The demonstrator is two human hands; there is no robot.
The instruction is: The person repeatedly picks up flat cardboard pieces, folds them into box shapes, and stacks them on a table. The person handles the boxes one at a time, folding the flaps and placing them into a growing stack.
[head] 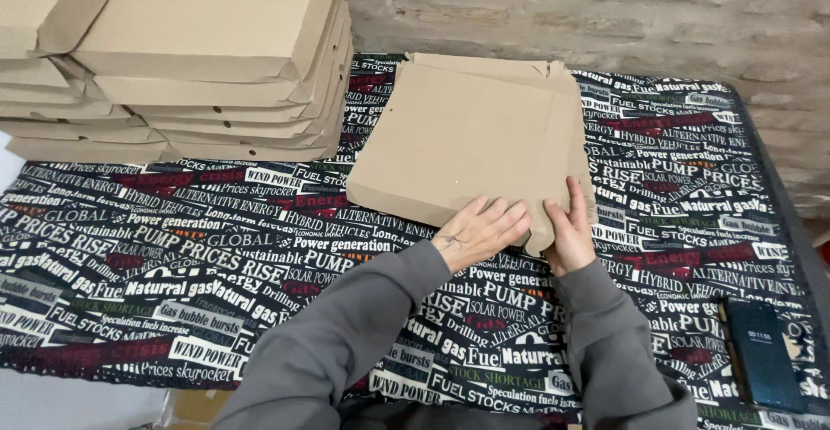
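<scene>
My left hand (478,233) lies flat on the near corner of the cardboard box (471,140), fingers spread, grip released. My right hand (571,231) pinches that box's near right edge, grip clenched on it. The box sits mid-counter (216,248) on the printed cloth. A stack of boxes (199,58) stands far left, a dark phone (762,352) near right.

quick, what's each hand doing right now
Left hand: open, fingers flat on the near corner of the cardboard box.
Right hand: closed on the box's near corner edge, thumb on top.
</scene>
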